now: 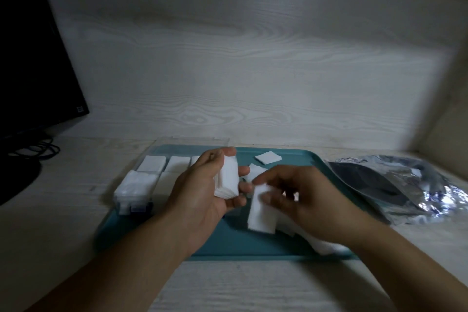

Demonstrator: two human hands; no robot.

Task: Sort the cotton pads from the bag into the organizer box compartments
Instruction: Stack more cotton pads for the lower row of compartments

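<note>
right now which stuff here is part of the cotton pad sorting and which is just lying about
Part of the job:
- pad stack in left hand
- pads in right hand
- organizer box
- bag
- loose pad
- teal tray

Lying about:
- monitor
- cables

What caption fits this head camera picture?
Left hand holds a cotton pad stack; right hand pinches another pad.

A neat stack of white square cotton pads (227,180) stood on edge in the left hand (202,192). Loose pads (260,208) hung from the right hand (298,197). The clear organizer box (141,180) held pads in its compartments. The crinkled silver bag (405,185) lay flat to the right.
</note>
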